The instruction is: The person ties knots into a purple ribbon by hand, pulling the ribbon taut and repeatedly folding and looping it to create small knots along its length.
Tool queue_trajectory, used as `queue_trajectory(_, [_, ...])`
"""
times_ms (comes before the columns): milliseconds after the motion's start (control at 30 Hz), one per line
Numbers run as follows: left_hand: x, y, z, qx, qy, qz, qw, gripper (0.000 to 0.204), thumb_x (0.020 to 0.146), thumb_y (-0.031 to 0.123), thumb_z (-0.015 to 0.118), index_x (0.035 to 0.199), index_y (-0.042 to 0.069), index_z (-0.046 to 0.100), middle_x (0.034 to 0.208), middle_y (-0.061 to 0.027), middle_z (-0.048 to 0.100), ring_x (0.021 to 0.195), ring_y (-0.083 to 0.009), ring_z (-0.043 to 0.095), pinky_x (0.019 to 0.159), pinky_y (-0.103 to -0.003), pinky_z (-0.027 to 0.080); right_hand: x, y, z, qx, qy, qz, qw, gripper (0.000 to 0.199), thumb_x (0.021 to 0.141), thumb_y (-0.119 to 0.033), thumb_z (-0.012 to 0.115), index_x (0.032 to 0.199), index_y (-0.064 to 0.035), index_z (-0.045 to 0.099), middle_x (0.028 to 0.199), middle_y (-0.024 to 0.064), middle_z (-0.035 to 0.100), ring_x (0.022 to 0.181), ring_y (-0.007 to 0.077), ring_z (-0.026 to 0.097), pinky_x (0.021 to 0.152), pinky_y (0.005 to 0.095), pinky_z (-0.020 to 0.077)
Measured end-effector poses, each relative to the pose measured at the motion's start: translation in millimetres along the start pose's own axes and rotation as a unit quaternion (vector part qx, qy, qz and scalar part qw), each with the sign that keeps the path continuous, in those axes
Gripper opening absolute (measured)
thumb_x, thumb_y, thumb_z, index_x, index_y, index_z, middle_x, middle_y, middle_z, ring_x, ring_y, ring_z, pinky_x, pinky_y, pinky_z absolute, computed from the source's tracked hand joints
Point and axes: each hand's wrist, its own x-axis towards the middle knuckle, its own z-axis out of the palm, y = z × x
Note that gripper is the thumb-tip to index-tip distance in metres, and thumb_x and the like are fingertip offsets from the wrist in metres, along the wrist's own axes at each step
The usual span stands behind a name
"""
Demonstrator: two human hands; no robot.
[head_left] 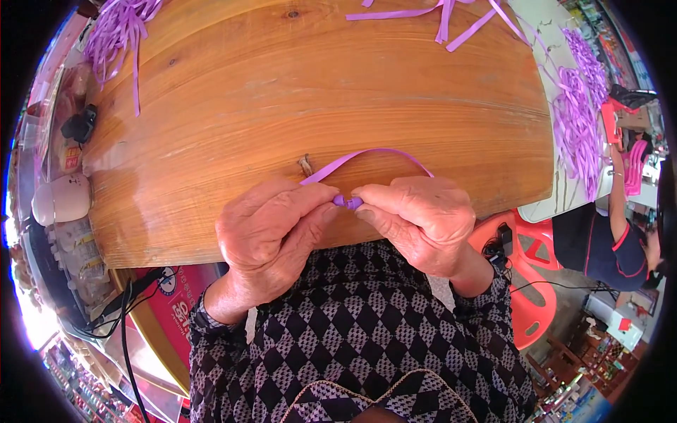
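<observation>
A purple ribbon [367, 152] arches over the near part of the wooden table between my two hands. Its middle is twisted into a small knot-like bunch [347, 202] right between my fingertips. My left hand [271, 229] pinches one side of that bunch between thumb and forefinger. On the other side, my right hand [421, 218] pinches it the same way. Both hands are closed, close together above the table's near edge. Whether the knot is tight cannot be made out, since the fingertips cover parts of it.
On the wooden table [317, 84], purple ribbons [123, 35] lie in a heap at far left, and loose strips [444, 17] at far right. More ribbons [582, 120] cover a white table to the right. A red chair [529, 303] and another person [606, 243] are beyond it.
</observation>
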Motion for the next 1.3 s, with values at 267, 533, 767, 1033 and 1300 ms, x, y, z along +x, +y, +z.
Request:
queue_trajectory(267, [2, -3, 1, -0.019, -0.022, -0.029, 0.999, 0.015, 0.071, 0.001, 0.069, 0.085, 0.000, 0.065, 0.069, -0.0110, 0.058, 0.058, -0.0214, 0.055, 0.052, -0.029, 0.044, -1, 3, 5, -0.005, 0.007, -0.005, 1.000, 0.016, 0.069, 0.003, 0.069, 0.084, 0.0052, 0.064, 0.056, 0.0099, 0.054, 0.045, 0.0174, 0.051, 0.042, 0.0268, 0.0373])
queue_trajectory(533, [-6, -11, 14, -0.096, 0.024, -0.049, 0.994, 0.015, 0.072, 0.002, 0.069, 0.087, 0.001, 0.064, 0.071, -0.0083, 0.059, 0.061, -0.0179, 0.055, 0.054, -0.027, 0.043, -2, 0, 5, -0.029, 0.015, 0.012, 0.999, 0.017, 0.070, -0.001, 0.070, 0.086, 0.0009, 0.064, 0.059, 0.0097, 0.056, 0.048, 0.0181, 0.052, 0.045, 0.0278, 0.0393])
queue_trajectory(767, [-17, -3, 20, -0.188, 0.052, -0.163, 0.967, 0.012, 0.078, 0.004, 0.066, 0.090, 0.001, 0.063, 0.076, -0.0048, 0.062, 0.066, -0.0105, 0.055, 0.059, -0.021, 0.043, -1, -5, 12, -0.035, 0.047, 0.029, 0.998, 0.016, 0.070, -0.002, 0.071, 0.084, 0.0001, 0.064, 0.060, 0.0093, 0.057, 0.048, 0.0179, 0.053, 0.045, 0.0277, 0.0394])
queue_trajectory(1033, [-16, -4, 22, -0.195, 0.049, -0.155, 0.967, 0.012, 0.079, 0.003, 0.065, 0.090, -0.001, 0.063, 0.078, -0.0044, 0.063, 0.071, -0.0090, 0.057, 0.065, -0.021, 0.045, -2, 0, 10, -0.013, 0.038, 0.010, 0.999, 0.015, 0.070, 0.000, 0.071, 0.083, 0.0014, 0.064, 0.058, 0.0085, 0.055, 0.047, 0.0177, 0.051, 0.044, 0.0282, 0.0375])
queue_trajectory(1300, [-19, -9, 27, -0.178, 0.068, -0.133, 0.973, 0.014, 0.076, 0.005, 0.068, 0.088, 0.000, 0.063, 0.081, -0.0052, 0.065, 0.068, -0.0101, 0.059, 0.063, -0.021, 0.047, -3, 4, 8, -0.016, 0.034, -0.001, 0.999, 0.015, 0.068, 0.001, 0.070, 0.082, 0.0020, 0.063, 0.056, 0.0080, 0.052, 0.045, 0.0173, 0.048, 0.043, 0.0283, 0.0348])
